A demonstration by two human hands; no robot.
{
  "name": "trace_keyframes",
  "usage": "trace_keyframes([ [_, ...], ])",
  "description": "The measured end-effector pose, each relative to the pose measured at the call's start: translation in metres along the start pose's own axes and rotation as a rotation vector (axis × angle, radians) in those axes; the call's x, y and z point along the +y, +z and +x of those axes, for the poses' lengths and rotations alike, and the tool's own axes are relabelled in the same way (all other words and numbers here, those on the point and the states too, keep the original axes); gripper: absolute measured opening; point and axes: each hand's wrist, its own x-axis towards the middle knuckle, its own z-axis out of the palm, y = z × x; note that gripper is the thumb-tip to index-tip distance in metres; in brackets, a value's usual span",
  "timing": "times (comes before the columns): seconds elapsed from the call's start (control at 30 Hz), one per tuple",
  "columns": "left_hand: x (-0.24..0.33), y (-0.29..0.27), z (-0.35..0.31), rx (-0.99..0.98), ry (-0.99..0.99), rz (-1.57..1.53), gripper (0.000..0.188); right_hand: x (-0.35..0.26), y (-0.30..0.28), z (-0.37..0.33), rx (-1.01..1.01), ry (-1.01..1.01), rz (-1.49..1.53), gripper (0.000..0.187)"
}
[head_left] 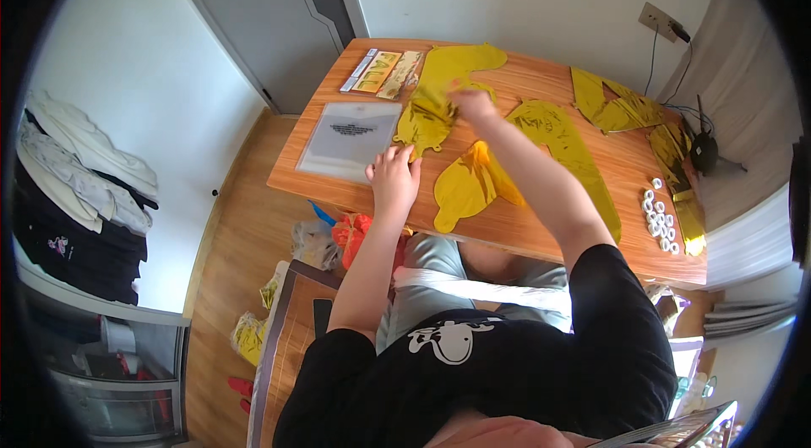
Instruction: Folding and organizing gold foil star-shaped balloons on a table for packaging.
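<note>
A flat gold foil balloon (pixel 460 61) lies across the far middle of the table, its near part creased. My left hand (pixel 394 176) rests at its near left end with the fingers apart, the fingertips at a small foil tab. Over the creased part is my right hand (pixel 475 103), smeared by motion; whether it grips the foil cannot be made out. Closer to me lies another gold foil balloon (pixel 460 190), partly folded over with a bright orange-gold fold. Right of my right forearm, a long curved gold foil balloon (pixel 562 139) is spread out, partly covered by the arm.
A clear plastic sleeve (pixel 348 139) and a printed card packet (pixel 378 72) lie at the left. More gold foil (pixel 612 101) and several white tape rolls (pixel 659 220) are at the right, near a black device with antennas (pixel 703 150). Plastic bags (pixel 314 245) stand below the table's front edge.
</note>
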Motion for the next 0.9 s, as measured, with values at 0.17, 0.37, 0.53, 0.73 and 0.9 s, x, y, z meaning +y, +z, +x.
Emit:
trace_keyframes([
  [0.17,0.023,0.005,0.011,-0.029,0.017,-0.050,0.032,-0.009,-0.174,0.078,0.478,-0.075,1.057,0.032],
  [0.37,0.004,0.005,0.002,-0.040,-0.017,-0.012,0.032,-0.113,-0.249,-0.025,0.806,-0.790,0.177,0.030],
  [0.53,0.009,0.004,0.006,0.006,-0.031,-0.015,0.038,-0.109,-0.262,-0.132,0.119,-1.157,-0.791,0.030],
  [0.73,0.034,-0.015,0.007,-0.190,0.342,-0.346,0.044,-0.007,-0.267,-0.193,-0.357,-1.038,-0.814,0.027],
  [0.9,0.058,-0.015,-0.002,-0.493,0.577,-0.264,0.053,0.065,-0.245,-0.257,-0.320,-0.738,-0.834,0.039],
])
